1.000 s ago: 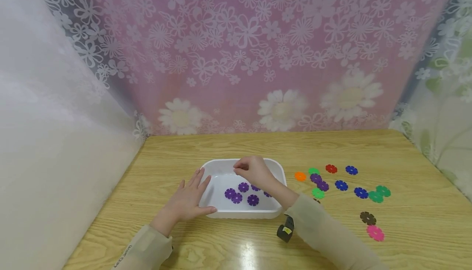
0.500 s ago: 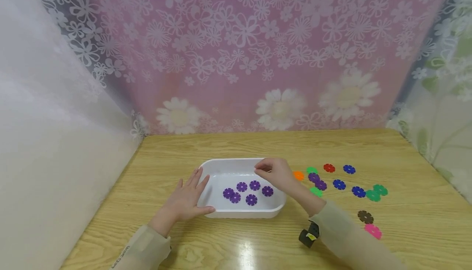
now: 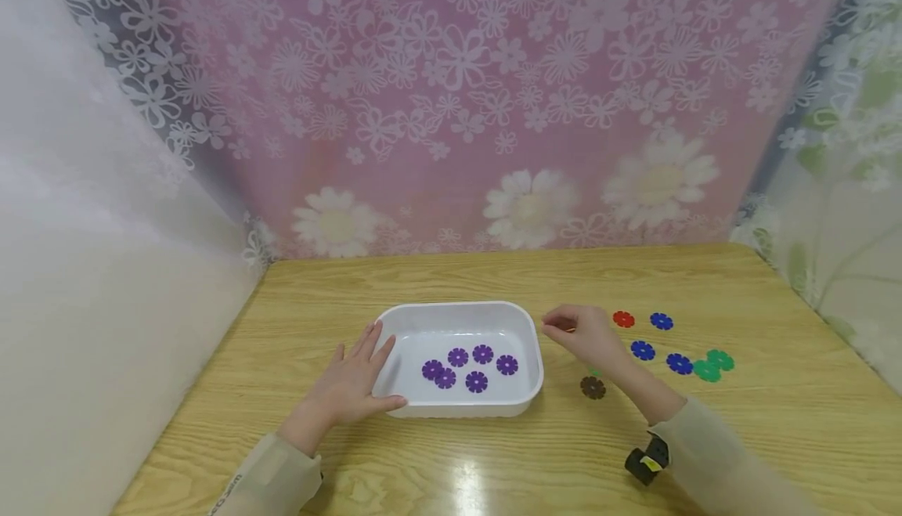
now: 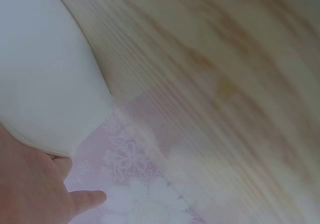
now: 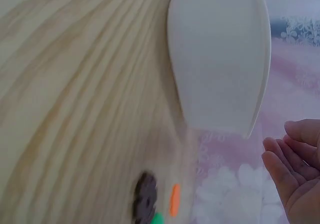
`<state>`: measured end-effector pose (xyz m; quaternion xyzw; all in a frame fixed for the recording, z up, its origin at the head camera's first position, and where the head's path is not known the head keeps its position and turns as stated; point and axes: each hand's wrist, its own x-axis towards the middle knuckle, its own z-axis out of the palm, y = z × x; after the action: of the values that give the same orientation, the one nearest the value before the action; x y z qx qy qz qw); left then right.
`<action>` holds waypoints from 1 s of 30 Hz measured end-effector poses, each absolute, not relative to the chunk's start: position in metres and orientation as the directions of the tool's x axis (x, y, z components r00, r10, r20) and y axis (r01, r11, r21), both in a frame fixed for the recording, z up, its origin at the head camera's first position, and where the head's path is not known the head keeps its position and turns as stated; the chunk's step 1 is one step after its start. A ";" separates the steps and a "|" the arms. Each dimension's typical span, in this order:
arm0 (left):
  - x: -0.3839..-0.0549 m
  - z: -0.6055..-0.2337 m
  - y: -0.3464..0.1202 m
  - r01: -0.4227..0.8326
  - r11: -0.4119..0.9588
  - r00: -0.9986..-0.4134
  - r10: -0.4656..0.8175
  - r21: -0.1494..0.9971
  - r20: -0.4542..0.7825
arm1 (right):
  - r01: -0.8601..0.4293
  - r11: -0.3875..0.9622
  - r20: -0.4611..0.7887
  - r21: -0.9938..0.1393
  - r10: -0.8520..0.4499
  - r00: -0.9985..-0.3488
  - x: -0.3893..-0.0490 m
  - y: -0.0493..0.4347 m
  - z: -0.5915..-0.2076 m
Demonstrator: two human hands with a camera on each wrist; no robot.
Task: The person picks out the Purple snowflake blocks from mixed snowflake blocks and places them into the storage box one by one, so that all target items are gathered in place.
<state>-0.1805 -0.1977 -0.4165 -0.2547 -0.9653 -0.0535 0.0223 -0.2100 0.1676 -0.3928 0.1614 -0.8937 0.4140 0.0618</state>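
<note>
A white plastic tub (image 3: 461, 409) stands on the table, with several purple flower-shaped discs (image 3: 476, 382) lying flat on its floor. My left hand (image 3: 345, 387) rests on the tub's left rim with fingers spread; the left wrist view shows part of that hand (image 4: 37, 189) against the tub wall. Past the tub's right side hovers my right hand (image 3: 588, 337), its fingers loosely bent. Nothing shows between thumb and fingers of the right hand (image 5: 297, 169) in the right wrist view. Below it lies an orange disc (image 5: 174, 200), mostly covered in the head view.
To the right lie a red disc (image 3: 623, 319), several blue discs (image 3: 680, 363), two overlapping green discs (image 3: 708, 371) and a brown disc (image 3: 593, 387). My right forearm covers others. A patterned curtain (image 3: 458, 109) hangs behind the wooden table (image 3: 338, 281).
My right hand has moved right, from above the tub to over the discs beside it, uncovering the purple discs and the brown disc. My left hand stays on the rim.
</note>
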 end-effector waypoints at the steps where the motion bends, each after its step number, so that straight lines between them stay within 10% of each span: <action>1: -0.180 -0.416 -0.198 0.496 0.863 -0.868 0.491 0.093 0.071 | -0.343 0.609 0.250 -0.715 -0.236 -0.939 -0.209 0.172 -0.394; 30: -0.176 -0.409 -0.196 0.494 0.862 -0.869 0.492 0.118 0.048 | -0.286 0.789 0.138 -0.544 -0.253 -0.958 -0.205 0.252 -0.419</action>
<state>-0.1763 -0.1960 -0.4091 -0.2553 -0.9647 -0.0633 0.0080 -0.2048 0.2524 -0.4187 0.1425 -0.9453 0.2920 0.0289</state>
